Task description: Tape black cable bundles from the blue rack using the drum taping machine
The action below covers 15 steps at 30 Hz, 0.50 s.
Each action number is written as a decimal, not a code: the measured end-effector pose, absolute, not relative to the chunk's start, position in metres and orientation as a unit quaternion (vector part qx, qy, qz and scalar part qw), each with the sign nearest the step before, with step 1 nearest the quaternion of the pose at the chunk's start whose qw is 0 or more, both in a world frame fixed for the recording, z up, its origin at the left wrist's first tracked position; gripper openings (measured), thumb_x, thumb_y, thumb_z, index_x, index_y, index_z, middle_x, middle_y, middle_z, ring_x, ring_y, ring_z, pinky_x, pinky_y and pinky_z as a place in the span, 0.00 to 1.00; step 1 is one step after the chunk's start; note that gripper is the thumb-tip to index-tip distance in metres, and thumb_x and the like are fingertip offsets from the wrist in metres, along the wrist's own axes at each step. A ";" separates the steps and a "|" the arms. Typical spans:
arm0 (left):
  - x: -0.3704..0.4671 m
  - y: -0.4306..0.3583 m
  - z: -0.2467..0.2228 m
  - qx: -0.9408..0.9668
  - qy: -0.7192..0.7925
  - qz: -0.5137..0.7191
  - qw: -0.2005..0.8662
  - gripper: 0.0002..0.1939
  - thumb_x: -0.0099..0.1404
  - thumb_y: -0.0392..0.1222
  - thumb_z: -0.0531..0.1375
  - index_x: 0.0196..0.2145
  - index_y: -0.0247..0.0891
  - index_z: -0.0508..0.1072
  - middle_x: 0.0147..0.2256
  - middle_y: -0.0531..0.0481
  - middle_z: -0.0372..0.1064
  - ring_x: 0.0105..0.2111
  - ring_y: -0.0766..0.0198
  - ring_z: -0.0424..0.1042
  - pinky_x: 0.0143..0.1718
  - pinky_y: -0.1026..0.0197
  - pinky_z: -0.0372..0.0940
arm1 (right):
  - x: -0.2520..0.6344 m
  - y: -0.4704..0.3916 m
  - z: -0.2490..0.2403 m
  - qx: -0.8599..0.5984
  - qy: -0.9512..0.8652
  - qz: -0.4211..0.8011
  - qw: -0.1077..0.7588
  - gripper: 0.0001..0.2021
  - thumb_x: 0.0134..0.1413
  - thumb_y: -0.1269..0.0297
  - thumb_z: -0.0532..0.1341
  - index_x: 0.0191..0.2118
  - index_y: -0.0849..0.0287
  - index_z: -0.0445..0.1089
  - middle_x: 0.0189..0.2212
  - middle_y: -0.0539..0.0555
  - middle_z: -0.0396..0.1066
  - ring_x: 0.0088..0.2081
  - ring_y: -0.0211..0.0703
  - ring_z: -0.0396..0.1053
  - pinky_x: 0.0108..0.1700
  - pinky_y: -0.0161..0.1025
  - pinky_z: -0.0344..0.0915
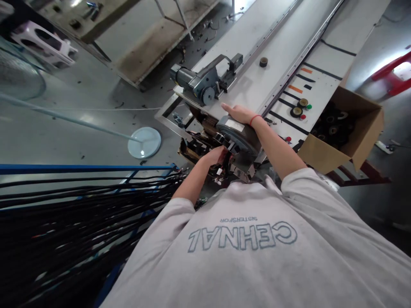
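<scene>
My right hand (239,114) lies over the top of a round grey machine housing (242,132) with a white label, fingers stretched out. A red band circles that wrist. Lower down, my left hand (218,155) is closed around a dark wire bundle (228,161) at the front opening of the machine, its fingertips partly hidden. A small white connector (219,171) hangs just below this hand. Behind the housing, a grey motor unit (195,81) with a round wheel is mounted on the end of the long white workbench (276,81).
Tape rolls (296,112) and black and orange strips lie on the bench. At right stands an open cardboard box (362,132) holding dark rolls. Many black cables (80,222) hang over a blue rack (96,168) at left. A round white stand base (144,142) rests on the floor.
</scene>
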<state>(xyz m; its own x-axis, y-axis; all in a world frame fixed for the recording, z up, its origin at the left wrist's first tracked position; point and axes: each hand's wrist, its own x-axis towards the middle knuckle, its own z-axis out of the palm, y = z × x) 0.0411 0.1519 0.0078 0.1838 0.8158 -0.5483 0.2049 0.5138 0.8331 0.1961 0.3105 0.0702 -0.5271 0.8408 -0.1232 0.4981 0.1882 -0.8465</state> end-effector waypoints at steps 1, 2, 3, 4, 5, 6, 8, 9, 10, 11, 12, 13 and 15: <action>0.042 0.157 0.011 0.415 0.590 0.220 0.657 0.21 0.67 0.55 0.58 0.25 0.36 0.74 0.24 0.41 0.75 0.25 0.57 0.74 0.29 0.57 0.70 | 0.210 0.296 0.067 -0.458 -0.741 0.448 0.203 0.34 0.60 0.32 0.51 0.34 0.61 0.76 0.29 0.56 0.73 0.42 0.49 0.71 0.56 0.47 0.64; 0.042 0.161 0.014 0.402 0.584 0.198 0.676 0.19 0.66 0.54 0.59 0.26 0.36 0.74 0.25 0.42 0.76 0.25 0.57 0.75 0.30 0.56 0.70 | 0.228 0.279 0.063 -0.471 -0.731 0.440 0.223 0.33 0.63 0.34 0.48 0.35 0.59 0.76 0.27 0.53 0.72 0.40 0.46 0.71 0.54 0.44 0.65; 0.042 0.164 0.018 0.400 0.580 0.181 0.686 0.18 0.65 0.53 0.60 0.27 0.36 0.75 0.26 0.43 0.76 0.24 0.58 0.75 0.30 0.57 0.69 | 0.247 0.260 0.056 -0.485 -0.721 0.430 0.244 0.32 0.66 0.37 0.45 0.35 0.59 0.75 0.27 0.52 0.71 0.39 0.44 0.70 0.52 0.42 0.66; 0.043 0.166 0.022 0.414 0.578 0.165 0.683 0.17 0.64 0.53 0.61 0.28 0.36 0.76 0.25 0.45 0.75 0.23 0.58 0.74 0.30 0.58 0.68 | 0.266 0.240 0.049 -0.512 -0.707 0.414 0.258 0.32 0.69 0.41 0.42 0.35 0.59 0.75 0.26 0.51 0.70 0.37 0.44 0.70 0.49 0.41 0.66; 0.045 0.166 0.026 0.447 0.576 0.151 0.668 0.18 0.63 0.54 0.62 0.27 0.36 0.76 0.23 0.47 0.74 0.22 0.59 0.73 0.29 0.59 0.67 | 0.284 0.220 0.040 -0.557 -0.689 0.391 0.249 0.32 0.70 0.45 0.40 0.33 0.60 0.74 0.25 0.52 0.69 0.36 0.45 0.69 0.47 0.41 0.67; 0.047 0.166 0.030 0.495 0.574 0.141 0.637 0.18 0.62 0.55 0.64 0.25 0.36 0.75 0.21 0.49 0.72 0.21 0.60 0.71 0.28 0.60 0.65 | 0.301 0.201 0.031 -0.601 -0.681 0.352 0.227 0.30 0.71 0.50 0.41 0.32 0.61 0.73 0.27 0.54 0.69 0.37 0.46 0.69 0.46 0.42 0.66; 0.050 0.165 0.037 0.605 0.568 0.126 0.543 0.19 0.60 0.55 0.66 0.22 0.37 0.73 0.17 0.51 0.68 0.19 0.61 0.69 0.27 0.61 0.61 | 0.326 0.170 0.014 -0.669 -0.679 0.249 0.171 0.18 0.66 0.57 0.51 0.38 0.63 0.73 0.36 0.60 0.72 0.44 0.52 0.68 0.50 0.45 0.65; 0.050 0.165 0.040 0.653 0.563 0.120 0.492 0.18 0.59 0.54 0.67 0.22 0.38 0.73 0.16 0.52 0.66 0.20 0.61 0.68 0.27 0.62 0.59 | 0.335 0.159 0.008 -0.694 -0.675 0.205 0.141 0.14 0.62 0.61 0.55 0.43 0.65 0.73 0.42 0.64 0.72 0.48 0.55 0.67 0.52 0.47 0.64; 0.047 0.165 0.043 0.685 0.561 0.115 0.451 0.17 0.58 0.53 0.67 0.22 0.38 0.73 0.15 0.53 0.66 0.20 0.60 0.68 0.28 0.62 0.59 | 0.341 0.152 0.003 -0.715 -0.667 0.176 0.112 0.14 0.57 0.65 0.57 0.47 0.66 0.71 0.46 0.67 0.71 0.51 0.58 0.66 0.54 0.49 0.63; 0.043 0.167 0.046 0.702 0.565 0.112 0.419 0.15 0.58 0.52 0.68 0.24 0.39 0.74 0.16 0.53 0.66 0.21 0.60 0.69 0.28 0.62 0.58 | 0.345 0.147 0.000 -0.733 -0.655 0.164 0.087 0.17 0.54 0.69 0.58 0.50 0.68 0.70 0.48 0.69 0.69 0.52 0.59 0.65 0.55 0.51 0.63; 0.036 0.170 0.049 0.708 0.575 0.111 0.395 0.14 0.58 0.51 0.68 0.26 0.39 0.75 0.16 0.53 0.66 0.21 0.59 0.69 0.28 0.62 0.58 | 0.349 0.145 -0.001 -0.748 -0.639 0.165 0.066 0.20 0.52 0.72 0.58 0.52 0.70 0.68 0.49 0.71 0.68 0.52 0.60 0.66 0.55 0.51 0.63; 0.027 0.174 0.052 0.706 0.589 0.114 0.375 0.13 0.58 0.51 0.68 0.27 0.39 0.75 0.16 0.53 0.66 0.21 0.59 0.69 0.28 0.62 0.58 | 0.351 0.144 -0.001 -0.762 -0.621 0.172 0.052 0.23 0.50 0.74 0.58 0.54 0.71 0.66 0.50 0.72 0.67 0.51 0.60 0.67 0.55 0.51 0.64; 0.007 0.182 0.056 0.699 0.616 0.132 0.340 0.13 0.59 0.51 0.67 0.29 0.39 0.76 0.17 0.52 0.67 0.22 0.59 0.69 0.28 0.62 0.59 | 0.358 0.144 0.003 -0.791 -0.577 0.197 0.050 0.28 0.46 0.74 0.60 0.56 0.71 0.63 0.52 0.73 0.66 0.49 0.59 0.69 0.53 0.52 0.66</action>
